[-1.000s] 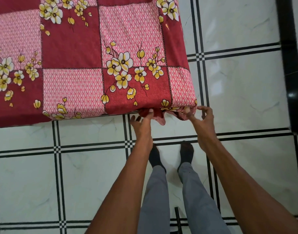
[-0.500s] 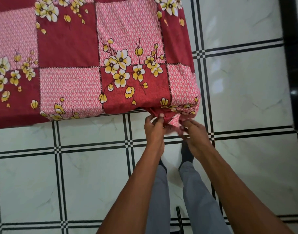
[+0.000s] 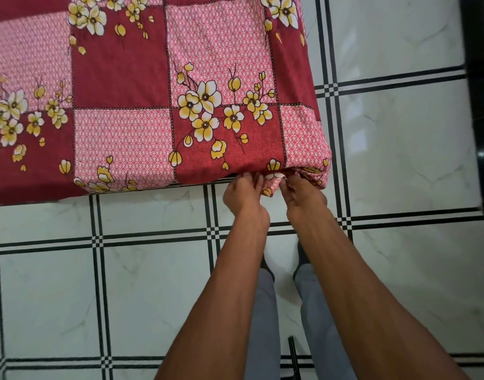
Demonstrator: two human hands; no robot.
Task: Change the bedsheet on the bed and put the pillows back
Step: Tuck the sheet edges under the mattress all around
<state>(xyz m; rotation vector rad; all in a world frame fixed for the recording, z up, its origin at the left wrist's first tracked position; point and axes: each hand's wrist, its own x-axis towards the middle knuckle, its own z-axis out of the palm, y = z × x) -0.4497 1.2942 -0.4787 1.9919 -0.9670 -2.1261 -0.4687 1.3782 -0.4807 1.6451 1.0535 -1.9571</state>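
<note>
The bedsheet (image 3: 142, 86) is soft cloth with big squares, some dark red and some pink with tiny white dots. Yellow and white flowers are printed on it. It lies flat and smooth over the bed and folds down over the near edge and the right side. At the near right corner the cloth is bunched and wrinkly, and a little loose bit (image 3: 272, 185) hangs down under the edge.

The left hand (image 3: 243, 196) has its fingers curled up into the cloth at the bottom edge, pinching it. The right hand (image 3: 304, 197) is just beside it, with its fingers pinching the bunched corner. The fingertips of both hands go under the sheet, so they are hard to see. The loose bit hangs between the two hands.

The floor (image 3: 400, 160) is shiny white tile with thin black lines that cross. Grey trouser legs (image 3: 262, 325) show between the arms. The bed is cut off at the top and the left.
</note>
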